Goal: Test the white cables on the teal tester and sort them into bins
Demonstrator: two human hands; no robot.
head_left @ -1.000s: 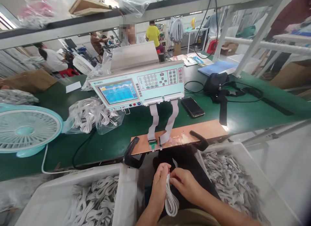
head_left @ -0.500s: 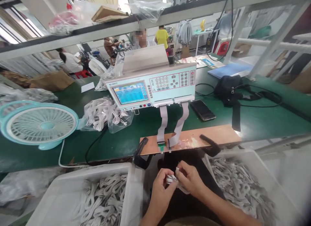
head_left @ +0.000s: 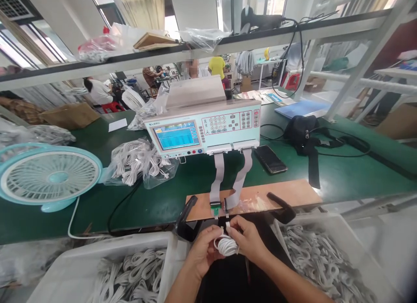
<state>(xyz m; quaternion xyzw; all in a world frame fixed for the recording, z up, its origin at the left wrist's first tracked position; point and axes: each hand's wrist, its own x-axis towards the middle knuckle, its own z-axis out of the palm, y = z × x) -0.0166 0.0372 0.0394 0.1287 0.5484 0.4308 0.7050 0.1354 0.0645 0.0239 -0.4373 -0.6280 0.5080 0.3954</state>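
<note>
A coiled white cable hangs between my two hands, just below the board's front edge. My left hand is closed on the coil's left side and one cable end. On the right, my right hand pinches the other white connector end, close under the metal plug at the board. Two grey ribbon cables run from the tester down to a small green circuit board and a second connector on the wooden board. The tester's screen is lit blue.
Bins of coiled cables stand at lower left and lower right. Black clamps hold the wooden board. A fan, bagged cables, a phone and a black bag lie on the green table. People sit beyond the shelf.
Both hands have moved up in the scene toward the plugs at the board's edge, with the cable held between them. The coil now shows more fully. The camera view has tilted upward.
</note>
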